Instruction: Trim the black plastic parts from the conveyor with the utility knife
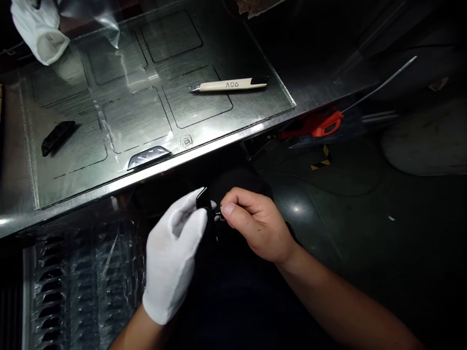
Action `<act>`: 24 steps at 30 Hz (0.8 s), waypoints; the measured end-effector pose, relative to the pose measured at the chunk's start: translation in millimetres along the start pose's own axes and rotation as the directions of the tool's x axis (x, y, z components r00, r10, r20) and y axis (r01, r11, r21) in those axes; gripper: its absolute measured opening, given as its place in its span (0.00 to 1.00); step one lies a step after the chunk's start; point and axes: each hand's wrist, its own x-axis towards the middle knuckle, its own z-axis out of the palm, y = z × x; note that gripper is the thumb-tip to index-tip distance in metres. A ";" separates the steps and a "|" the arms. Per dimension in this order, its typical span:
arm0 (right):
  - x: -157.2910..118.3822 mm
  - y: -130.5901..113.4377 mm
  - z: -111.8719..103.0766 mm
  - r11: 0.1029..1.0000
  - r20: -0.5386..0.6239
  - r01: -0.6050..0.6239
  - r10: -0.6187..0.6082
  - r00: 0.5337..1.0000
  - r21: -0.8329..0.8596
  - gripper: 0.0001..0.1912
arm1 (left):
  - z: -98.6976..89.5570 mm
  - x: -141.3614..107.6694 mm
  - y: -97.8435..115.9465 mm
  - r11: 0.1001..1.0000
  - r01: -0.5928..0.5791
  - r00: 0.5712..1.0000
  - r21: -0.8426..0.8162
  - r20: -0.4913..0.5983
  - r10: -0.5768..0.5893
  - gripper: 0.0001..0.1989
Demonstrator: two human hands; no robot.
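Note:
My left hand (171,257), in a white glove, grips a small glossy black part (203,198) between thumb and fingers, just below the table edge. Bare, my right hand (257,223) is pinched close beside that part. A thin dark bit shows at its fingertips, too small and shaded to name. On the table lie a black plastic piece (58,138) at the left and a shiny, dark trapezoid piece (149,156) along the front edge. Farther back rests a cream craft knife (233,85) marked A06, its blade pointing left.
A transparent sheet (134,116) with dark outlines covers the metal table (10,214). Clear plastic trays (83,282) hold several black parts at lower left. White cloth (40,34) lies at upper left. A red tool (324,125) with a long thin rod is below the table's right edge.

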 end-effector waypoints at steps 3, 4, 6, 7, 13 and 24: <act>-0.7 0.0 -0.1 0.999 0.011 -0.035 0.035 0.999 0.021 0.18 | -0.9 5.3 -4.0 0.996 -0.018 0.995 -0.090 -0.102 0.009 0.14; -0.8 -0.1 -0.2 0.999 0.012 -0.043 0.042 0.999 0.028 0.18 | -0.4 6.5 -5.2 0.987 -0.021 0.992 -0.158 -0.128 0.000 0.13; -0.8 -0.3 -0.4 0.998 0.009 -0.049 0.049 0.999 0.049 0.18 | 0.9 7.5 -6.4 0.968 -0.022 0.989 -0.251 -0.147 -0.016 0.10; -0.7 -0.5 -0.7 0.997 0.011 -0.051 0.050 0.999 0.062 0.18 | 1.3 7.3 -6.3 0.966 -0.024 0.989 -0.256 -0.147 -0.014 0.09; 1.0 0.2 -1.8 0.994 0.002 -0.062 0.062 0.998 0.092 0.18 | -4.6 6.9 -3.2 0.983 0.034 0.999 -0.178 -0.012 -0.037 0.13; 11.0 15.4 -1.5 0.980 0.229 -0.018 0.065 0.971 -0.201 0.16 | -41.5 12.6 15.6 0.986 0.167 0.970 -0.024 0.185 -0.159 0.13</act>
